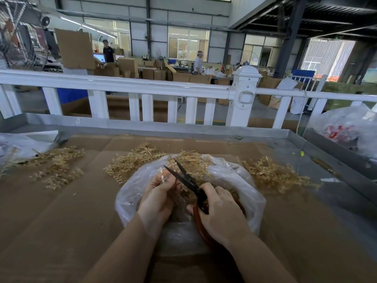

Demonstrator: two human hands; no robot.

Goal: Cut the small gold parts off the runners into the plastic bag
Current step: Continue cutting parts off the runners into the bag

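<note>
Mid-cut now: left hand (pixel 161 193) pinches a gold runner (pixel 163 177) over the open plastic bag (pixel 230 176), near centre of the desk (pixel 61 211). Right hand (pixel 219 211) grips red-handled scissors (pixel 186 178), blades parted and aimed at the runner's tip. Uncut runner piles lie at far left (pixel 55 164), behind the bag (pixel 130 162) and right (pixel 273 172). Judged step: snipping parts off this runner; loose parts seem to sit in the bag. Next move calls for closing the blades just at the part's stem, held above the bag mouth so it drops in.

red print on the right-hand bag (pixel 344 127) is too blurred to read.
</note>
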